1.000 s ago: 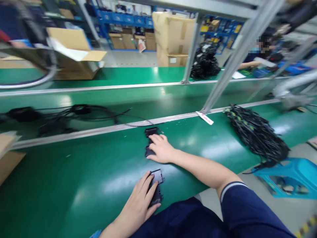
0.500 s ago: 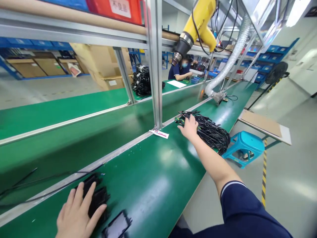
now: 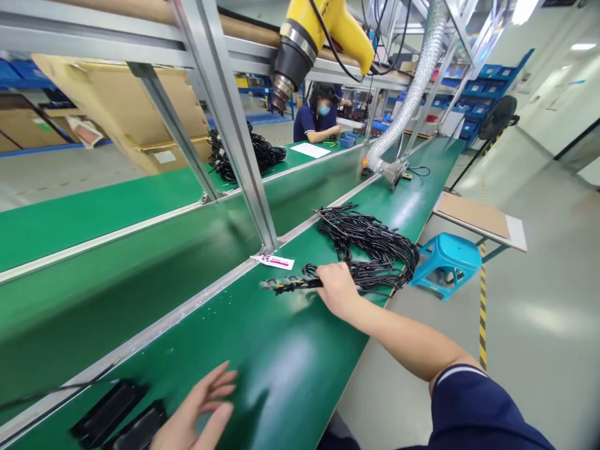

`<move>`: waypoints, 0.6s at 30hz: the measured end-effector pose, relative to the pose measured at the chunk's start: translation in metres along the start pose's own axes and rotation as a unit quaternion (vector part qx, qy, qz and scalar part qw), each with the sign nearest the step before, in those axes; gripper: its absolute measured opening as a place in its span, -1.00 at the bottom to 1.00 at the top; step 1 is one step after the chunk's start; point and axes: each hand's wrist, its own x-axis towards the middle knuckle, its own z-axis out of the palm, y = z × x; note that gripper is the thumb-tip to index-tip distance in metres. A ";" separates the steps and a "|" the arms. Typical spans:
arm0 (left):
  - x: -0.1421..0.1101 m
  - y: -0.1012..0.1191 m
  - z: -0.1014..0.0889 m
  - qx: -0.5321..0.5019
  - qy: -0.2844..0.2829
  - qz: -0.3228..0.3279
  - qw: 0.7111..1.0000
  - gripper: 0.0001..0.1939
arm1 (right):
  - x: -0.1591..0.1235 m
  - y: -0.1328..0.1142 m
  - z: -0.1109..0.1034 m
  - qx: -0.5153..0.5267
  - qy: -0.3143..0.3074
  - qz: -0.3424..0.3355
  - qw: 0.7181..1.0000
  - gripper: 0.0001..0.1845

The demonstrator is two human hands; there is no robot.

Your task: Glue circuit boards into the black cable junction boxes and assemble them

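Observation:
My right hand (image 3: 338, 289) is closed around a bunch of black cables (image 3: 295, 284). Their stripped ends, with coloured wires, stick out to the left above the green bench. The rest of that bunch trails right, against a larger heap of black cables (image 3: 363, 228). My left hand (image 3: 201, 406) hovers over the near part of the bench with its fingers apart and nothing in them. Beside it, at the lower left, lie two black plastic housings (image 3: 110, 409), partly cut off by the frame. A white tube (image 3: 276, 261) with a red stripe rests by the metal post.
An aluminium post (image 3: 234, 125) rises from the bench divider. A yellow heat gun (image 3: 319, 44) hangs overhead, and a silver exhaust hose (image 3: 412, 94) reaches down beyond. A blue stool (image 3: 447, 262) stands at the right edge. Across the divider sits a co-worker (image 3: 316, 115) near another cable heap (image 3: 244, 153).
My right hand has grasped some cables and drawn them nearer, away from the heap. My left hand has lifted off the black housings and moved right. The view has shifted right.

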 end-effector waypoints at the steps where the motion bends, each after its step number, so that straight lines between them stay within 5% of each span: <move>1: 0.016 0.025 0.016 -0.137 -0.035 -0.040 0.989 -0.42 | -0.004 -0.010 -0.002 0.013 0.012 -0.024 1.000 -0.83; 4: 0.063 0.091 0.060 -0.406 -0.017 -0.161 0.899 -0.35 | -0.016 -0.041 -0.004 0.035 0.001 -0.087 0.996 -0.88; 7: 0.091 0.125 0.076 -0.485 0.054 -0.247 0.837 -0.42 | -0.027 -0.048 -0.010 0.080 -0.028 -0.126 0.988 -0.70; 11: 0.099 0.133 0.063 -0.489 0.068 -0.184 0.850 -0.52 | -0.044 -0.011 -0.024 0.179 -0.006 -0.048 0.983 -0.33; 14: 0.099 0.140 0.048 -0.481 0.061 -0.109 0.868 -0.51 | -0.051 0.017 -0.024 0.220 -0.001 0.007 0.976 -0.51; 18: 0.104 0.155 0.022 -0.430 0.046 -0.060 0.900 -0.39 | -0.044 0.017 -0.030 0.252 0.050 -0.050 0.965 -0.68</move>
